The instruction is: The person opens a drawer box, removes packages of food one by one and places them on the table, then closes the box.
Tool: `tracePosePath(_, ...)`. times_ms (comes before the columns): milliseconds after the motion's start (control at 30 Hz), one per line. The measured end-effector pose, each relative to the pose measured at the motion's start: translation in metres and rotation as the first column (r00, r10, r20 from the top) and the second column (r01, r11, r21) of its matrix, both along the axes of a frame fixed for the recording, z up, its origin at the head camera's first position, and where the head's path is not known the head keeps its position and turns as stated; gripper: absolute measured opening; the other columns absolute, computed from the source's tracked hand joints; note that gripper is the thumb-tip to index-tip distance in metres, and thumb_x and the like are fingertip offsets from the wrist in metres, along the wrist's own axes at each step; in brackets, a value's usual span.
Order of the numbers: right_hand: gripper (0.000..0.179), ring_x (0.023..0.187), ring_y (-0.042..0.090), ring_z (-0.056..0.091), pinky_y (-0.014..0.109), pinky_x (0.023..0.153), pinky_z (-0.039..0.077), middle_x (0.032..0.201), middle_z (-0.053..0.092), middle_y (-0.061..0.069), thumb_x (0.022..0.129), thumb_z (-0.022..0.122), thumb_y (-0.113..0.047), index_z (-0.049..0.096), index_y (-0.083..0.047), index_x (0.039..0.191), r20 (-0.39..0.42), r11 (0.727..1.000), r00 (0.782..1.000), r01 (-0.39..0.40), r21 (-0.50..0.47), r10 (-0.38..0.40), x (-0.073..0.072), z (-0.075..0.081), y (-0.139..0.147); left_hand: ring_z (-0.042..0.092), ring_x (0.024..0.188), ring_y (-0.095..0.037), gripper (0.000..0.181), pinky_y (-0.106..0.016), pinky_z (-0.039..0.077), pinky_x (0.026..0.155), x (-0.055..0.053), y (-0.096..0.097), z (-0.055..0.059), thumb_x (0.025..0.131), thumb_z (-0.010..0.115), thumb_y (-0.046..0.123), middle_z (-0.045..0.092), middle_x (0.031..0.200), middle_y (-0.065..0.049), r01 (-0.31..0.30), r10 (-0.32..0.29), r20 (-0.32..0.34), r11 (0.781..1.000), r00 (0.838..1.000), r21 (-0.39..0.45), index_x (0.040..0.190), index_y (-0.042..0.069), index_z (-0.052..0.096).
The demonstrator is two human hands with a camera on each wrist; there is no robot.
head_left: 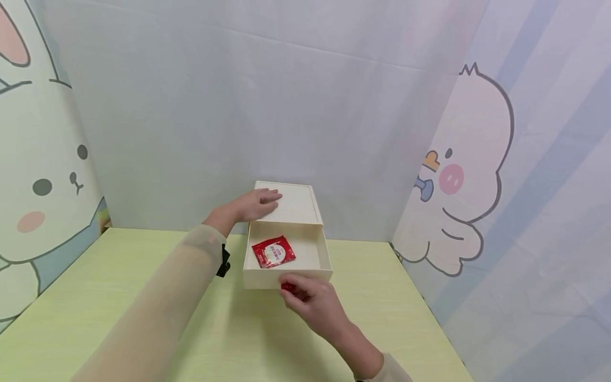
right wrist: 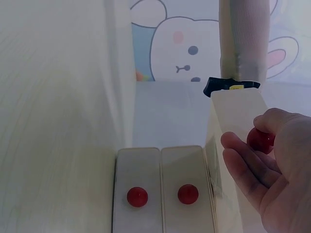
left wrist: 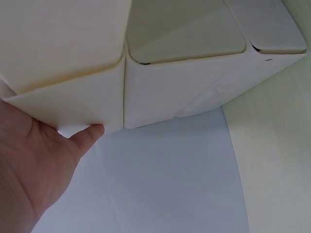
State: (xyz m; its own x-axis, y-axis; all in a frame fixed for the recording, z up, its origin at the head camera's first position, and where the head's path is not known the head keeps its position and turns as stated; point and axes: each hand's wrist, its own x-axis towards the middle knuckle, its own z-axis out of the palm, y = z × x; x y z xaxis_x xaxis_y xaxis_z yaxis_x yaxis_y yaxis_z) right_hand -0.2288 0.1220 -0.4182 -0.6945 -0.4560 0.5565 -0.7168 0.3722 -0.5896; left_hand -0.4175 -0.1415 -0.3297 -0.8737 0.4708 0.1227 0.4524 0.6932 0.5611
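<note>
A small white drawer cabinet stands on the table against the backdrop. Its top drawer is pulled out toward me, and inside lies a red packet with a white label. My right hand pinches the round red knob on the drawer's front between thumb and fingers. On the cabinet's top near its left edge rests my left hand, fingers laid across the surface. The left wrist view shows that hand's thumb touching the white cabinet.
Below the pulled-out drawer, two more drawer fronts each carry a red knob. The pale yellow-green table spreads around the cabinet. A grey-white curtain hangs behind, with cartoon animals on the side panels.
</note>
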Motion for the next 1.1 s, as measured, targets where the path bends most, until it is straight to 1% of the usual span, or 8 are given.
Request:
tracePosePath(133, 0.017, 0.072, -0.003, 0.061, 0.020, 0.064, 0.061, 0.088, 0.077, -0.001, 0.100, 0.081, -0.010, 0.081, -0.008, 0.117, -0.015, 1.000, 1.000, -0.004, 0.009, 0.004, 0.0009, -0.0025, 0.0007, 0.013, 0.172, -0.040, 0.059, -0.064, 0.016, 0.138, 0.0006, -0.0003, 0.0002, 0.116, 0.042, 0.039, 0.027, 0.183, -0.010, 0.002, -0.002, 0.002, 1.000, 1.000, 0.001, 0.171, 0.015, 0.042)
tracePosePath(333, 0.015, 0.071, -0.005, 0.060, 0.018, 0.063, 0.060, 0.086, 0.076, -0.003, 0.101, 0.080, -0.010, 0.081, -0.011, 0.116, -0.041, 1.000, 0.999, -0.018, 0.010, 0.018, 0.0026, -0.0051, 0.0015, 0.013, 0.172, -0.039, 0.058, -0.063, 0.015, 0.138, -0.0002, -0.0004, -0.0005, 0.117, 0.042, 0.037, 0.027, 0.183, -0.009, -0.002, 0.002, 0.004, 1.000, 1.000, 0.004, 0.171, 0.015, 0.042)
tracePosePath(533, 0.015, 0.072, -0.005, 0.060, 0.020, 0.062, 0.060, 0.086, 0.076, -0.002, 0.101, 0.080, -0.009, 0.081, -0.009, 0.116, -0.042, 1.000, 0.999, -0.030, 0.007, 0.030, 0.0061, -0.0043, 0.0020, 0.014, 0.172, -0.039, 0.057, -0.063, 0.015, 0.138, -0.0009, -0.0005, -0.0005, 0.117, 0.043, 0.036, 0.028, 0.183, -0.010, -0.005, 0.005, 0.001, 1.000, 1.000, 0.013, 0.170, 0.014, 0.044)
tracePosePath(700, 0.015, 0.071, -0.005, 0.059, 0.018, 0.061, 0.059, 0.086, 0.075, -0.002, 0.101, 0.080, -0.009, 0.081, -0.008, 0.116, -0.035, 0.999, 0.999, -0.030, 0.010, 0.031, 0.0074, -0.0057, 0.0026, 0.014, 0.172, -0.039, 0.057, -0.063, 0.016, 0.138, -0.0014, -0.0007, -0.0010, 0.117, 0.045, 0.037, 0.028, 0.183, -0.009, -0.014, 0.014, 0.005, 1.000, 1.000, 0.015, 0.169, 0.016, 0.045)
tracePosePath(800, 0.015, 0.072, -0.005, 0.059, 0.018, 0.061, 0.059, 0.087, 0.075, -0.002, 0.101, 0.079, -0.008, 0.081, -0.009, 0.116, -0.042, 0.999, 0.999, -0.035, 0.009, 0.035, 0.0081, -0.0068, 0.0028, 0.015, 0.172, -0.039, 0.057, -0.063, 0.016, 0.138, -0.0007, -0.0005, -0.0008, 0.117, 0.045, 0.037, 0.029, 0.183, -0.008, -0.013, 0.013, 0.005, 1.000, 1.000, 0.018, 0.169, 0.016, 0.045)
tracePosePath(1000, 0.017, 0.072, -0.006, 0.059, 0.017, 0.061, 0.058, 0.089, 0.077, -0.002, 0.101, 0.080, -0.007, 0.081, -0.014, 0.116, -0.059, 0.999, 0.998, -0.032, 0.003, 0.033, 0.0097, -0.0080, 0.0029, 0.014, 0.172, -0.039, 0.057, -0.063, 0.016, 0.138, -0.0001, -0.0008, -0.0004, 0.117, 0.044, 0.036, 0.028, 0.183, -0.009, -0.008, 0.008, 0.004, 1.000, 1.000, 0.023, 0.169, 0.015, 0.045)
tracePosePath(1100, 0.016, 0.072, -0.006, 0.059, 0.017, 0.062, 0.059, 0.088, 0.077, -0.002, 0.100, 0.080, -0.007, 0.081, -0.012, 0.116, -0.061, 0.999, 0.998, -0.031, 0.008, 0.031, 0.0098, -0.0088, 0.0033, 0.014, 0.172, -0.038, 0.057, -0.062, 0.016, 0.138, 0.0000, -0.0010, -0.0003, 0.117, 0.044, 0.036, 0.028, 0.183, -0.009, -0.007, 0.007, 0.002, 1.000, 1.000, 0.022, 0.170, 0.015, 0.044)
